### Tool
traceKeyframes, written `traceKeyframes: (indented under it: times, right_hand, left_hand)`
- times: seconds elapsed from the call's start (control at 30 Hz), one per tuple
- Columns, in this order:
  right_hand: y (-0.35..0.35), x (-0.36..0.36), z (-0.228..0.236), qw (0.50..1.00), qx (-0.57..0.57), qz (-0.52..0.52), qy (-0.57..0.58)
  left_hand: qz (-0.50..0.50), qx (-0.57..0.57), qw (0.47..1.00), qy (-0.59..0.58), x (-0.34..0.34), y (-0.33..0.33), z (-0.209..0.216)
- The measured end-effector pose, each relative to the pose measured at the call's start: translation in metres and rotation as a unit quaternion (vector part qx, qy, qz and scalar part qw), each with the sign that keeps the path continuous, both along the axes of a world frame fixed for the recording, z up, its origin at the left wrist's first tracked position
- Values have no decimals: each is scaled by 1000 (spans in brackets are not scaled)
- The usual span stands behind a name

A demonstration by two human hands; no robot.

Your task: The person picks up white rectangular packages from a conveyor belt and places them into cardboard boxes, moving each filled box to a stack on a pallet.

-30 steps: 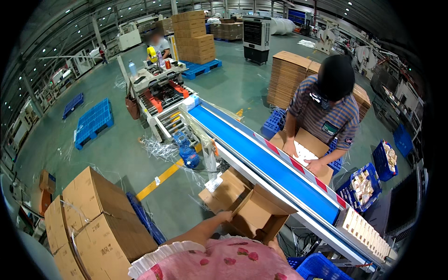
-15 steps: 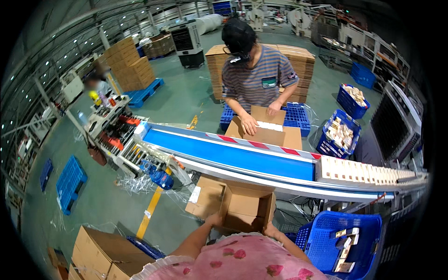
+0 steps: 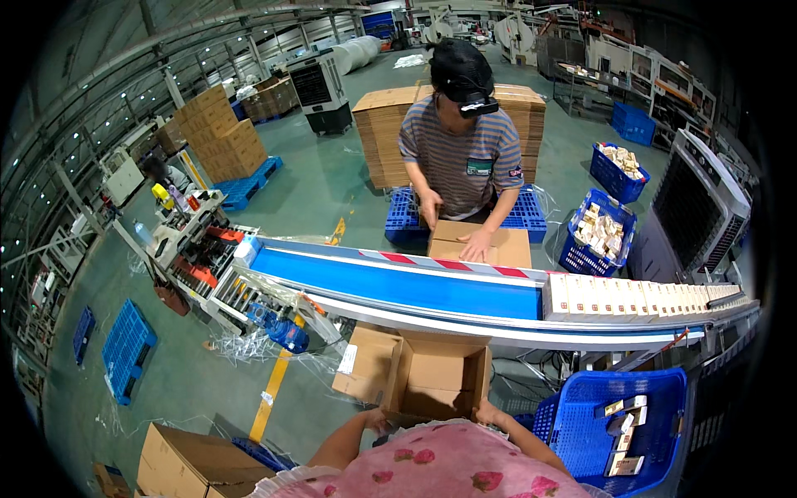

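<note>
An open, empty-looking cardboard box (image 3: 440,378) stands directly in front of me, below the near side of the conveyor. One of its flaps (image 3: 364,365), bearing a white label, spreads out to the left. My left hand (image 3: 378,421) grips the box's near left corner; its fingertips are partly hidden. At the near right edge, my right hand (image 3: 488,412) is closed on the box wall. Across the conveyor, a co-worker in a striped shirt (image 3: 465,158) rests a hand on a closed cardboard box (image 3: 477,241).
A blue conveyor belt (image 3: 398,286) crosses the view, carrying a row of small white cartons (image 3: 598,299) on its right part. At my right sits a blue crate (image 3: 573,407) with several loose cartons. Another cardboard box (image 3: 191,456) stands lower left, and blue pallets (image 3: 129,349) lie on the floor.
The co-worker's box had raised flaps; they are now folded down, with one hand flat on top. My hands stay on the open box. My view has shifted slightly.
</note>
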State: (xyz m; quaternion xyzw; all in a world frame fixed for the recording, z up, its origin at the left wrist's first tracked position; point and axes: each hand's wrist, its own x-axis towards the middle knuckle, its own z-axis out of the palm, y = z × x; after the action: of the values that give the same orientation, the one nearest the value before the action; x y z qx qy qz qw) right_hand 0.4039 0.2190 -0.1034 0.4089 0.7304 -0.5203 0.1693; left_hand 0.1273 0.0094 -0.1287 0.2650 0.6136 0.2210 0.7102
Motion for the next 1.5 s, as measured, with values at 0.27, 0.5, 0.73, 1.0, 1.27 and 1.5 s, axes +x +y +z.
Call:
traceKeyframes:
  times: [0.27, 0.5, 0.73, 1.0, 1.27, 1.5]
  right_hand:
    - [-1, -16, -4, 1000, -24, 6, 12]
    - [-3, -19, 8, 999, -30, 5, -25]
    - [2, -13, -11, 1000, 13, 17, -11]
    - [-7, -24, 9, 1000, -5, 12, 5]
    - [20, -1, -138, 984, 51, 16, 171]
    - [12, -6, -133, 980, 35, 14, 194]
  left_hand:
    - [352, 56, 932, -62, 35, -7, 64]
    - [260, 214, 941, 42, 15, -14, -19]
    - [311, 17, 938, -152, 12, -13, 0]
    - [326, 35, 928, -174, -7, -34, -37]
    - [341, 74, 908, -231, 19, -9, 16]
    - [349, 23, 930, -117, 20, -5, 32]
